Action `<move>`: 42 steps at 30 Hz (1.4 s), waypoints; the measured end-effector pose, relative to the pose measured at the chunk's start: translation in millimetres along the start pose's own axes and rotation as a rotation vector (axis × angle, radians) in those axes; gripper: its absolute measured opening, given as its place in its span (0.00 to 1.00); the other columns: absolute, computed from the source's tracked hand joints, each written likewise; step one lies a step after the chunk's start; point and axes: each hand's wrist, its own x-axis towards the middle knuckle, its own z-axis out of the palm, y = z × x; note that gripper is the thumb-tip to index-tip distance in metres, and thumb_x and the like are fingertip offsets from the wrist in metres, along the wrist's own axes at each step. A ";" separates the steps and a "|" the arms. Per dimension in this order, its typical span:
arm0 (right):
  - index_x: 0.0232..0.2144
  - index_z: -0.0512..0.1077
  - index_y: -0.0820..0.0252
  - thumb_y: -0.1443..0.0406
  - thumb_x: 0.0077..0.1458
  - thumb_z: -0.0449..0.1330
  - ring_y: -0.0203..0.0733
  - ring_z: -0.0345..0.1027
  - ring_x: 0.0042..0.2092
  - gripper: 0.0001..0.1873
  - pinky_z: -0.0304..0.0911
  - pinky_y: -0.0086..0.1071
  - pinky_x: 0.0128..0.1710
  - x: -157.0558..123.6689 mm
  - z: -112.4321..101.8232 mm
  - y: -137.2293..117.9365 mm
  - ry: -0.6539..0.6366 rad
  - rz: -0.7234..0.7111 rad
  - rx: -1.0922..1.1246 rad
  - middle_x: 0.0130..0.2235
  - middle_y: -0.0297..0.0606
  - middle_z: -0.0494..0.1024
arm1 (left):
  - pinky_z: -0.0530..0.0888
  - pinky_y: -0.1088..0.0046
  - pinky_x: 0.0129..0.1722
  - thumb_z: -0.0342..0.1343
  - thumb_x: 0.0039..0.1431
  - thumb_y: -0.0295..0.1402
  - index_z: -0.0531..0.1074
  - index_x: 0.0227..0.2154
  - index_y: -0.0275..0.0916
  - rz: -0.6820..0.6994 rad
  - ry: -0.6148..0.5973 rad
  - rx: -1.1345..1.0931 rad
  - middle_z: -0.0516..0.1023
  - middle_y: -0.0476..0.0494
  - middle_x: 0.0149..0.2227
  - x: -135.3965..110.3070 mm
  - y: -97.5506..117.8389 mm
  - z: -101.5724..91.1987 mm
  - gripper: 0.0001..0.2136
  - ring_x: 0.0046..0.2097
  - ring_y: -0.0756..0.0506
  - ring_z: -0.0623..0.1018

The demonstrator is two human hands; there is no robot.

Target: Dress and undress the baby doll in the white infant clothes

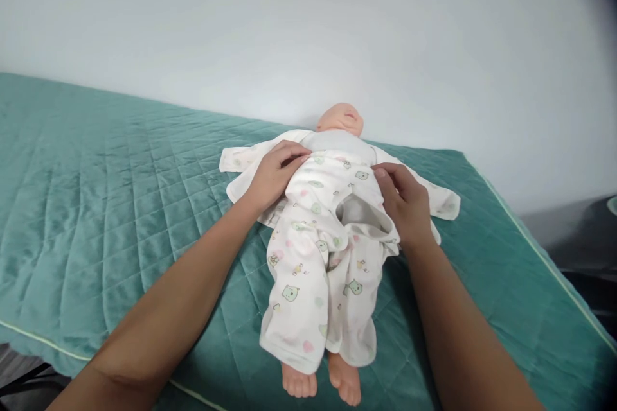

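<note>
A baby doll (340, 118) lies on its back, head toward the wall and bare feet toward me. It wears white printed baby pants (303, 270), pulled up over the belly, with a gap open at the crotch. An open printed jacket (443, 201) spreads out beneath it, both sleeves stretched to the sides. My left hand (277, 173) pinches the pants' waistband at the left side of the doll. At the opposite side, my right hand (403, 198) has thumb and fingers closed on the waistband edge. Its fingertips are partly hidden by the cloth.
A green quilted cover (120, 205) with pale yellow piping lies under the doll. Behind it rises a plain white wall (241, 26). Past the cover's right edge is a dark area with an object I cannot make out.
</note>
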 end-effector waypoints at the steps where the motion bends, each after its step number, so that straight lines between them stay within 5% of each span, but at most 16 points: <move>1: 0.40 0.74 0.54 0.50 0.64 0.54 0.46 0.70 0.39 0.17 0.64 0.40 0.42 0.3 -1.0 0.2 -0.032 -0.003 -0.037 0.38 0.39 0.79 | 0.71 0.68 0.52 0.56 0.64 0.34 0.79 0.39 0.41 -0.003 -0.009 -0.009 0.78 0.45 0.44 0.5 0.2 -0.5 0.08 0.48 0.47 0.76; 8: 0.45 0.70 0.50 0.47 0.65 0.50 0.44 0.66 0.40 0.19 0.61 0.38 0.42 1.9 -3.2 4.7 -0.181 0.083 0.040 0.42 0.36 0.75 | 0.71 0.69 0.47 0.56 0.62 0.39 0.77 0.37 0.38 -0.130 -0.044 -0.070 0.78 0.45 0.42 5.0 2.4 -0.2 0.10 0.44 0.46 0.76; 12: 0.45 0.70 0.51 0.50 0.62 0.55 0.41 0.62 0.34 0.16 0.60 0.36 0.35 2.9 -0.7 2.0 -0.196 0.129 0.166 0.36 0.34 0.71 | 0.71 0.70 0.43 0.58 0.60 0.41 0.76 0.36 0.39 -0.205 -0.094 -0.115 0.79 0.47 0.38 11.2 7.7 0.0 0.11 0.40 0.48 0.75; 29: 0.33 0.67 0.53 0.50 0.57 0.62 0.32 0.49 0.23 0.15 0.48 0.29 0.20 8.0 -1.4 -3.0 -0.249 0.268 0.282 0.24 0.26 0.61 | 0.60 0.72 0.32 0.58 0.58 0.46 0.65 0.29 0.40 -0.071 -0.627 0.193 0.67 0.50 0.31 50.6 23.7 -19.2 0.14 0.32 0.49 0.64; 42: 0.26 0.61 0.55 0.48 0.54 0.64 0.34 0.53 0.26 0.22 0.52 0.30 0.23 18.7 -11.5 0.5 -0.495 0.279 0.299 0.26 0.28 0.60 | 0.62 0.70 0.33 0.54 0.62 0.42 0.67 0.29 0.42 0.047 -0.553 0.317 0.72 0.50 0.31 40.8 31.3 -15.9 0.11 0.33 0.46 0.69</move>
